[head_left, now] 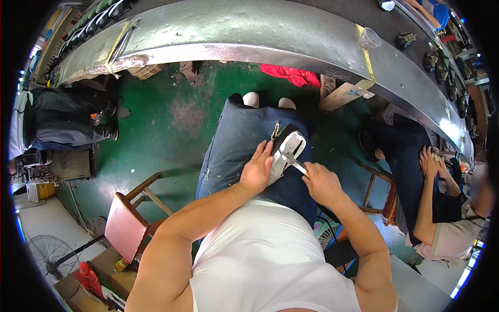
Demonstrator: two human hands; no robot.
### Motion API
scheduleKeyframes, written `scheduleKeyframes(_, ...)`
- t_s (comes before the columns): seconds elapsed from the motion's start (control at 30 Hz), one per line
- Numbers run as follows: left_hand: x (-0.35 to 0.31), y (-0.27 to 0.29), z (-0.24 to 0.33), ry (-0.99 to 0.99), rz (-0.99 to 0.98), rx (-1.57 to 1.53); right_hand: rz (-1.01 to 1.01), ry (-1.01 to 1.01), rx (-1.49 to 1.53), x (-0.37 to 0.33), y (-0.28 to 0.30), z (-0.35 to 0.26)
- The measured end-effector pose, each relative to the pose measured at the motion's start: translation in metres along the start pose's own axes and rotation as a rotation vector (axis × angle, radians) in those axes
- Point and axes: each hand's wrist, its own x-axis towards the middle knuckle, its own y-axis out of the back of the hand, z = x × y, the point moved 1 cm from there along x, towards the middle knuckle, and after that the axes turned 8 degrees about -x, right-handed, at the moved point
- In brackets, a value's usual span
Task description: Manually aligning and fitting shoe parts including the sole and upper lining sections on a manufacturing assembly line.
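Across my lap, on dark blue cloth (228,138), lies a shoe (297,143) with its whitish underside up and a dark edge at the far end. My left hand (256,169) grips its left side, fingers along the upper. A short light-coloured chain or cord (275,130) shows beside that far end. In my right hand (323,183) is a small hammer-like metal tool (296,164), the fingers closed round its handle. Its head rests over the middle of the shoe's underside; whether it touches cannot be made out.
A long metal-topped bench (234,31) curves across the far side, with a clear plastic cup (369,38) on it. Red cloth (291,75) lies beneath. A pink-seated chair (126,223) and a fan (49,260) are at left. Co-workers sit at right (405,171) and stand at left (67,117).
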Motion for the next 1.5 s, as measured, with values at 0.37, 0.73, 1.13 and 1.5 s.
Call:
scheduleKeyframes(0.37,0.024,0.021,0.022,-0.097,-0.438,0.263,0.156,-0.032,0.441,0.005,0.014,0.026)
scheduleKeyframes(0.73,0.02,0.04,0.048,0.032,-0.651,0.306,0.023,-0.128,0.27,0.02,-0.02,0.017)
scheduleKeyframes(1.13,-0.007,0.033,0.013,0.388,-0.426,-0.24,0.085,0.027,0.509,0.003,-0.005,-0.016)
scheduleKeyframes(1.5,0.004,0.047,0.036,0.392,-0.54,-0.048,-0.162,-0.013,0.339,-0.009,-0.016,-0.016)
